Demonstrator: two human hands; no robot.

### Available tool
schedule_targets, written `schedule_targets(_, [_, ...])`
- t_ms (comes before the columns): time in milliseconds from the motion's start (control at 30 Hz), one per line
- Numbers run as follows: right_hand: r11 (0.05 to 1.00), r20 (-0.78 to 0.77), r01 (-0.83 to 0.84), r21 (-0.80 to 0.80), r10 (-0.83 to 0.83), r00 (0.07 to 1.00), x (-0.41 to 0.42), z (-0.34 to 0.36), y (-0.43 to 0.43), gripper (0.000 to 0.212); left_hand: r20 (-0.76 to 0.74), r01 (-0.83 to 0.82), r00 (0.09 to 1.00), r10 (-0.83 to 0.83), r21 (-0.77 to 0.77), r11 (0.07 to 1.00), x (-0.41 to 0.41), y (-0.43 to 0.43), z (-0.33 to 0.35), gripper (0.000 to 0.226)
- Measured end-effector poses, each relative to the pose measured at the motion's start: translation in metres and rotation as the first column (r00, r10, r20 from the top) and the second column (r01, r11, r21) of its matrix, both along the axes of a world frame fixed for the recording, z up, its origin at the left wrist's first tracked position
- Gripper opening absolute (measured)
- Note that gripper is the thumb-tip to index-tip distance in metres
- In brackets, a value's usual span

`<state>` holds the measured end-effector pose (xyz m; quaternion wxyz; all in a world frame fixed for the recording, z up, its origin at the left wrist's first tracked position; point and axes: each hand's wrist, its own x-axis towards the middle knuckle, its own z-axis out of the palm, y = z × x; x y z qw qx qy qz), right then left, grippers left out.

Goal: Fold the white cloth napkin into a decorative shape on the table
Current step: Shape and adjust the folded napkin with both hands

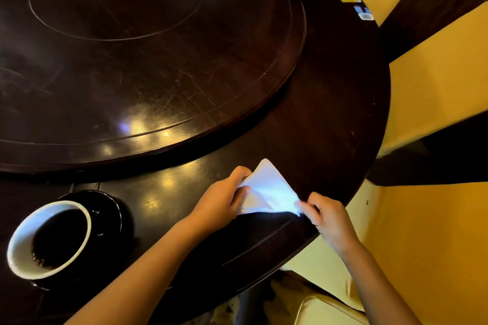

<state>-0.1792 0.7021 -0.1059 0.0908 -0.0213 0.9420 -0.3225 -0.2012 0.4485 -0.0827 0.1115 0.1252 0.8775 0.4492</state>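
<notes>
The white cloth napkin [269, 190] lies on the dark round table [330, 124] near its right front edge, folded into a triangle with its tip pointing away from me. My left hand [221, 199] grips the napkin's left side, thumb on top and fingers curled under the edge. My right hand [328, 216] pinches the napkin's right corner between thumb and fingertips, close to the table's rim. The napkin's lower left part is hidden behind my left hand.
A white-rimmed cup [48, 237] with a dark inside sits on a black saucer [111, 208] at the front left. A large raised turntable [148, 66] fills the table's middle. Yellow-cushioned chairs [435, 92] stand to the right. Two small stickers [355, 5] lie at the far edge.
</notes>
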Motion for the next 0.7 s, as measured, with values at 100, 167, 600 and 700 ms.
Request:
schedule_targets(100, [0.994,-0.062,0.103,0.024,-0.101,0.993,0.000,0.006,0.015,0.055,-0.070,-0.101,0.992,0.105,0.048,0.994,-0.008,-0.014,0.006,0.012])
schedule_targets(167, [0.986,-0.026,0.102,-0.129,-0.106,0.994,-0.007,0.024,0.010,0.051,-0.095,-0.024,0.995,0.023,-0.008,1.000,-0.009,-0.020,0.012,0.011])
schedule_targets(600, [0.901,0.104,-0.133,-0.413,0.192,0.976,-0.044,0.100,-0.067,0.025,0.244,-0.097,0.969,0.038,0.236,0.967,0.007,-0.024,0.040,0.029])
schedule_targets(700, [0.924,0.096,-0.062,-0.378,0.106,0.990,-0.044,0.107,-0.065,0.024,0.335,-0.241,0.933,0.133,0.307,0.921,0.022,-0.026,0.031,0.029])
